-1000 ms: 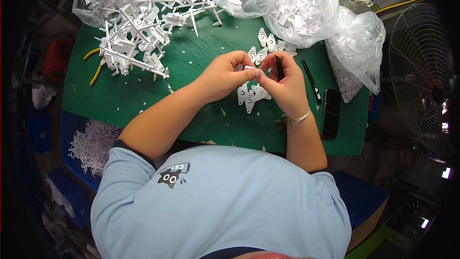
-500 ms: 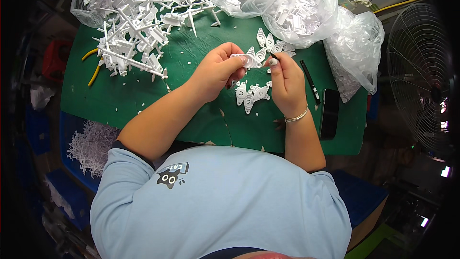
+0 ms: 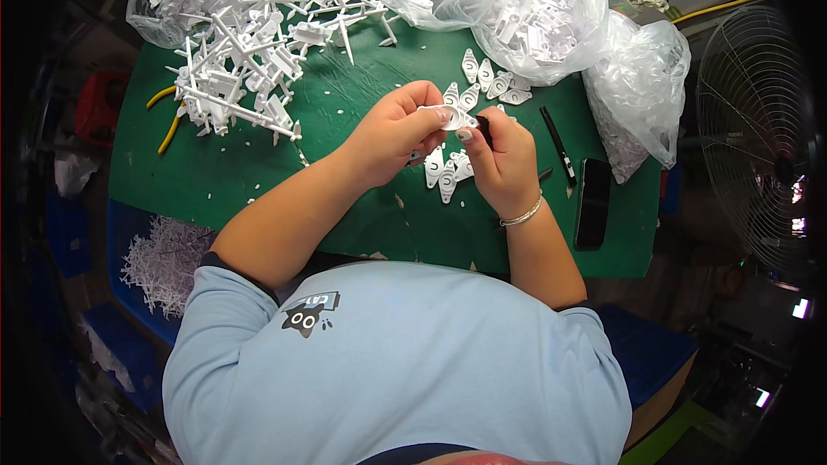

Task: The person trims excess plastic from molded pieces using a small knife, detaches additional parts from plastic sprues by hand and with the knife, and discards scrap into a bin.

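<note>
In the head view, the left hand (image 3: 403, 127) has thumb and fingers clamped on a white plate (image 3: 450, 115), held above the middle of the green worktop (image 3: 345, 217). The right hand (image 3: 504, 155) has its fingers closed around a black tool (image 3: 484, 129), its thumb by the plate's right end; whether it touches cannot be told. Loose plates (image 3: 447, 182) lie below and beyond the hands. At the worktop's far left corner, a clear bag (image 3: 142, 10) holds white frames; more frames (image 3: 233, 77) heap before it. Along the far edge, a second bag (image 3: 495, 4) holds white parts; at the far right corner, a third bag (image 3: 650, 60) bulges with small pieces. Under the left edge, a blue tub (image 3: 138, 310) holds thin white scraps (image 3: 168, 263).
</note>
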`<state>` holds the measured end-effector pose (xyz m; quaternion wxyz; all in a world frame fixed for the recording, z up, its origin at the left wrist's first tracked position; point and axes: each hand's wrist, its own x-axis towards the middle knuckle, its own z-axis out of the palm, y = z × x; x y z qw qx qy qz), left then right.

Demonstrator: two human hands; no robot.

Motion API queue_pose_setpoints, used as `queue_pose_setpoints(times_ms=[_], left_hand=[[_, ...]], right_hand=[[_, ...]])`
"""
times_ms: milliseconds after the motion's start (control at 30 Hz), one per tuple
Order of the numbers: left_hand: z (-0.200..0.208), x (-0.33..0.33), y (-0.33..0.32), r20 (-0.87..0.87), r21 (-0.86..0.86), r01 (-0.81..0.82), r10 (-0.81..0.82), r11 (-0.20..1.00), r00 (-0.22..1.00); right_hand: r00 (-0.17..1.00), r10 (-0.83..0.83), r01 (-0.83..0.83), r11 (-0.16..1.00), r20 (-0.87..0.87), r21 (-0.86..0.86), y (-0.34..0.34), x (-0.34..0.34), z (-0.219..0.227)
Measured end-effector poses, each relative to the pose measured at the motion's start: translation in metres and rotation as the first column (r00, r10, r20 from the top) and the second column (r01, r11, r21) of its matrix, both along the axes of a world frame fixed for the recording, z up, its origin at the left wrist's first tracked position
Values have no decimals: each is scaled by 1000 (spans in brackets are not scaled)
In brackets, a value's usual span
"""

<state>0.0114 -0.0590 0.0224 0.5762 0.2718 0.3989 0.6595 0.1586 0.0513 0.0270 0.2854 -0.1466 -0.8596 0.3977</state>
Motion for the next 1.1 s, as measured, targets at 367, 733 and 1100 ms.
queue_pose_setpoints(times_ms=[367,733,1100], left_hand=[[1,1,-1,12,-3,11,-11,1000,1000],[-2,2,1,110,-4,42,-41,999,993],[-4,3,1,160,-26,61,-56,998,985]], right_hand=[[999,8,-5,999,51,-52,0,3,1],[994,40,-29,994,101,-107,-2,3,2],[993,35,-25,996,115,-91,-2,3,4]])
